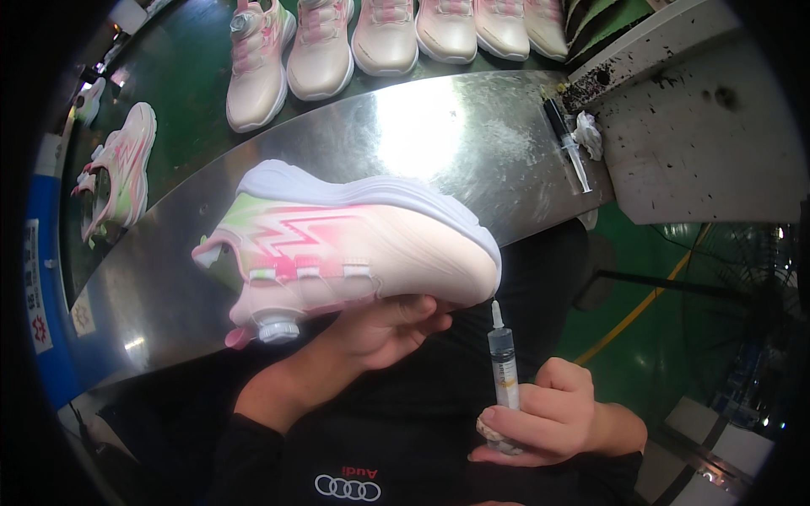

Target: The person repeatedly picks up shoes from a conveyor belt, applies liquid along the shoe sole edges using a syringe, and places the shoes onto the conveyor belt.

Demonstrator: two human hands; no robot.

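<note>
Firstly, one sneaker [363, 253], pale cream with pink and green, was held over the near edge of the metal tabletop [506, 152], on its side, its white sole [371, 192] facing away from the person. Left hand [380, 333]: fingers [413, 308] curled beneath the upper, grasping it around the forefoot. Handling, as judged: light; upper soft and yielding; sole thick, springy and firmer, the better place for a steady hold; pale finish easily marked; lacing dial [278, 331] a hard, raised part best left unpressed. Right hand [553, 413]: fingers [540, 403] closed around a slim syringe [504, 379], tip upward at the toe edge; whether it touched could not be told. Syringe, as judged: light, stiff, smooth, best gripped about the barrel, its narrow tip the fragile part. Containers: said syringe, barrel clear near the tip, contents uncertain, lower end partly covered by the fingers; second syringe [569, 152], lying on the tabletop at the right, dark along one portion, filling not discernible. Beside it, one crumpled white wad [587, 135]. Beyond, a row of matching shoes [384, 38] on a green surface [190, 80]; another shoe [133, 160] lay at the left.
</note>
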